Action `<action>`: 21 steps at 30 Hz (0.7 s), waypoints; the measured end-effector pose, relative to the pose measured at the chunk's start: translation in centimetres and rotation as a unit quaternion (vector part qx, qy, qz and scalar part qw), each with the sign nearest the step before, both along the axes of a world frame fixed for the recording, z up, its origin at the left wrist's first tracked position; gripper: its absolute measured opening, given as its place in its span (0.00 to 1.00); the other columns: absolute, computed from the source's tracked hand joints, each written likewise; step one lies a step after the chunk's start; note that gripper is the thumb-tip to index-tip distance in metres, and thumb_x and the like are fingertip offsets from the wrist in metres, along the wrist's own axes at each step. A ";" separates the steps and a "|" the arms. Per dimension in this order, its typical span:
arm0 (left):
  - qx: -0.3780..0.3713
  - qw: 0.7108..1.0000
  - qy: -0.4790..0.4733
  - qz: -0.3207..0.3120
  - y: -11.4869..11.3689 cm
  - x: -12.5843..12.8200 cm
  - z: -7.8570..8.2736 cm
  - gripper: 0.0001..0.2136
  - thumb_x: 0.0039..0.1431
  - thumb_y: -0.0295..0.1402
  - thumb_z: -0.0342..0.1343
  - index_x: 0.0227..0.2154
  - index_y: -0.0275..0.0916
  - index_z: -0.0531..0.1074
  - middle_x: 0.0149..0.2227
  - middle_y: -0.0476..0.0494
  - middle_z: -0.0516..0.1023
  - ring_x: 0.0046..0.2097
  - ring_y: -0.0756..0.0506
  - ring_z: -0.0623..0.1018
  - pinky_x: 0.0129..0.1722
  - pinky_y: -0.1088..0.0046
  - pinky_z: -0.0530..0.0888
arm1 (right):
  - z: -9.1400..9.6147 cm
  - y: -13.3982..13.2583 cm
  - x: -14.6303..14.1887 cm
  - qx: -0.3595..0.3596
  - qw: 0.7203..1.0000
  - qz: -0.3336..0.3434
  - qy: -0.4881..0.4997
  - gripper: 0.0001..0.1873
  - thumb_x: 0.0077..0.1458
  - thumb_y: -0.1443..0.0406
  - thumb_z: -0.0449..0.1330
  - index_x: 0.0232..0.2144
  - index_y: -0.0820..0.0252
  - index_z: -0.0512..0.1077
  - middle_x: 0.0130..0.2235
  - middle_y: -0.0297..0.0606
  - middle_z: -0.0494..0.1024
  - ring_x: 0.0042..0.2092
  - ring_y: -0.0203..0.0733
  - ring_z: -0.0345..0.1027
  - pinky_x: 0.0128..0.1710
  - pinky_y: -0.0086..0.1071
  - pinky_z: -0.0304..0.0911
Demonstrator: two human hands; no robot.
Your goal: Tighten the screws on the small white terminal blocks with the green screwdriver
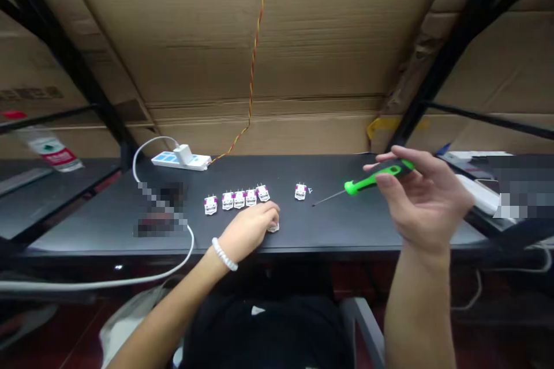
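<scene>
My left hand [249, 232] rests on the dark bench with its fingers curled over a small white connector block [273, 228], which shows only at the fingertips. Several similar white blocks with magenta parts and small metal pins stand in a row [239, 199] just beyond that hand. One more block [300, 191] sits apart to the right, with a tiny pale part [310, 190] beside it. My right hand [426, 196] is raised above the bench, gripping a green-and-black screwdriver [372, 180] whose thin metal shaft points left.
A white power strip [180, 160] with a plugged-in charger lies at the back of the bench, its white cable [188, 253] looping past a blurred patch. A twisted red-and-yellow wire [251, 86] hangs down the cardboard wall [268, 29]. Black shelf uprights [450, 52] stand at the right.
</scene>
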State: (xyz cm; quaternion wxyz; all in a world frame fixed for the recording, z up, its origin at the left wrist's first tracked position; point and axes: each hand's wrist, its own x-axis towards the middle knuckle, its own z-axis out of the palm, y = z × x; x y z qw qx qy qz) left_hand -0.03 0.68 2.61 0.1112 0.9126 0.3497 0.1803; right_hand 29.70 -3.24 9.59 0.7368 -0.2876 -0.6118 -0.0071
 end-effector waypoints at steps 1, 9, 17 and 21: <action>0.007 1.000 0.007 0.007 -0.1 0.1 0.0 0.11 0.72 0.24 0.47 0.37 0.38 0.74 0.50 0.40 0.80 0.49 0.43 0.80 0.52 0.66 0.77 | 0.0 0.0 0.0 0.000 1.000 -0.001 -0.001 0.23 0.54 0.70 0.74 0.52 0.49 0.82 0.42 0.34 0.84 0.38 0.39 0.83 0.40 0.35 0.82; 0.038 0.998 0.044 0.016 -0.4 0.4 -0.4 0.11 0.72 0.22 0.46 0.39 0.38 0.73 0.48 0.41 0.80 0.45 0.44 0.80 0.49 0.67 0.76 | -0.1 -0.2 -0.4 -0.035 0.999 -0.013 -0.009 0.21 0.55 0.67 0.74 0.51 0.49 0.82 0.42 0.35 0.84 0.37 0.41 0.82 0.40 0.38 0.82; 0.018 1.000 0.002 0.009 -0.9 0.5 -0.9 0.10 0.71 0.22 0.46 0.40 0.38 0.72 0.48 0.39 0.79 0.48 0.42 0.78 0.53 0.64 0.76 | -0.4 -0.2 -2.3 -0.043 0.998 0.037 -0.032 0.23 0.57 0.68 0.73 0.54 0.49 0.80 0.44 0.37 0.83 0.39 0.43 0.83 0.41 0.41 0.83; -0.025 0.997 -0.073 0.005 -1.0 0.4 -1.0 0.08 0.69 0.23 0.49 0.38 0.40 0.71 0.48 0.40 0.77 0.49 0.43 0.78 0.54 0.65 0.77 | -0.9 0.0 -3.8 -0.069 0.994 0.070 -0.056 0.23 0.58 0.68 0.72 0.55 0.50 0.80 0.45 0.38 0.83 0.42 0.44 0.83 0.43 0.41 0.82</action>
